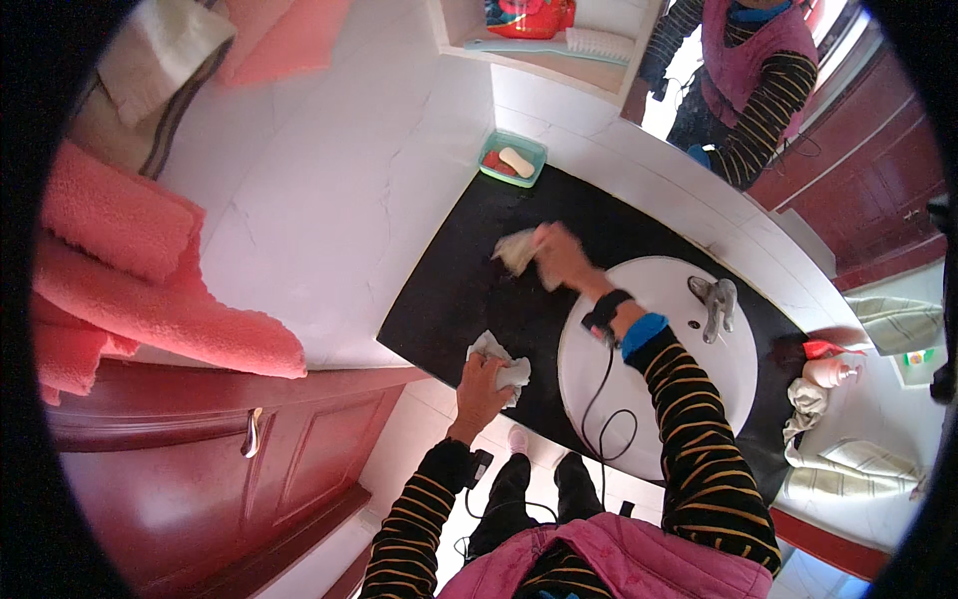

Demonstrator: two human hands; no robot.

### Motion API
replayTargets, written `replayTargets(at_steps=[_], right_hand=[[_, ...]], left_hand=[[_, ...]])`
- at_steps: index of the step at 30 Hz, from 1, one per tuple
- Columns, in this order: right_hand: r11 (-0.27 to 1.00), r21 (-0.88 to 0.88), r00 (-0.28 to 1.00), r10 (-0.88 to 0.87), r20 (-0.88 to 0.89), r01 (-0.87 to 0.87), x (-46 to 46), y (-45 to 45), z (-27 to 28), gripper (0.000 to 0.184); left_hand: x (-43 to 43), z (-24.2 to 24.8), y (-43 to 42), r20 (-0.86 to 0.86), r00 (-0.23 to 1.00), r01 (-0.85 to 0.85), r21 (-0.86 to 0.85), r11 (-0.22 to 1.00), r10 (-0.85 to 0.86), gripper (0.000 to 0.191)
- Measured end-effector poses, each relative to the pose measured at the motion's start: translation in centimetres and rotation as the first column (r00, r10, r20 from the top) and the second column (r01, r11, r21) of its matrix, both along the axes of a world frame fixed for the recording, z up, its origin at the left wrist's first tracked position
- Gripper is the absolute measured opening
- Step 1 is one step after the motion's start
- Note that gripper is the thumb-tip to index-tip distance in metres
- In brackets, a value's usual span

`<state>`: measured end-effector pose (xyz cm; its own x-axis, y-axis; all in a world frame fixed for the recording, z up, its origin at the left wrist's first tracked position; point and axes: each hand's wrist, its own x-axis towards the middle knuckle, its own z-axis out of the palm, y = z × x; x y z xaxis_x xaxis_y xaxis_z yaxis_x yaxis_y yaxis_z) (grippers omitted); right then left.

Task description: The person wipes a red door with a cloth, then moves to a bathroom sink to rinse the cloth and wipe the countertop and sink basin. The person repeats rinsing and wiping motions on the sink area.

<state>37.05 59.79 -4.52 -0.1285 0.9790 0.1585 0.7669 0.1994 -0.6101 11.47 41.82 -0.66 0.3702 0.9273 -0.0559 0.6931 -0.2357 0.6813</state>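
Observation:
My right hand (563, 257) is over the black countertop (449, 277), left of the washbasin. It grips a pale cloth (516, 251), and both are blurred. Close to the counter's front edge, my left hand (483, 389) has its fingers around a crumpled white cloth or tissue (509, 372), pressed on the black surface. The white oval basin (636, 382) lies beneath my right forearm, which hides part of it. A metal faucet (718, 303) stands at the basin's back right side.
A green soap dish (511, 178) with a white soap bar (516, 162) sits at the back corner. Pink towels (165, 292) hang at left above a red wooden door (194, 479). A pump bottle (827, 373) stands right of the basin. A thin cable (599, 442) hangs from my right wrist.

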Motion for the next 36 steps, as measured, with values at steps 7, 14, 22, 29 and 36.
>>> replayTargets(at_steps=[7,14,22,29,36], right_hand=[[0.876,0.014,0.863,-0.478,0.165,0.482,5.8,5.7,-1.4,0.049],[0.985,0.100,0.957,-0.164,0.238,0.144,-6.0,5.6,-2.7,0.044],[0.999,0.034,0.994,-0.001,0.108,-0.003,-7.0,4.7,-2.4,0.039],[0.880,-0.100,0.884,0.468,0.023,-0.463,-10.6,-10.5,-1.5,0.047],[0.950,-0.135,0.955,0.264,-0.136,-0.282,-5.2,-9.1,0.2,0.041]], left_hand=[[1.0,0.5,-1.1,-0.034,0.999,0.013,-0.017,1.000,-0.013,0.040],[-0.6,-0.2,-1.7,-0.003,1.000,0.008,0.041,0.999,-0.008,0.042],[-0.2,-1.2,-1.4,0.019,0.999,-0.036,-0.003,0.999,0.036,0.042],[-5.5,0.2,-3.0,0.255,0.965,-0.047,-0.058,0.997,0.060,0.040],[-14.0,2.0,-8.8,0.460,0.849,-0.176,-0.220,0.960,0.261,0.038]])
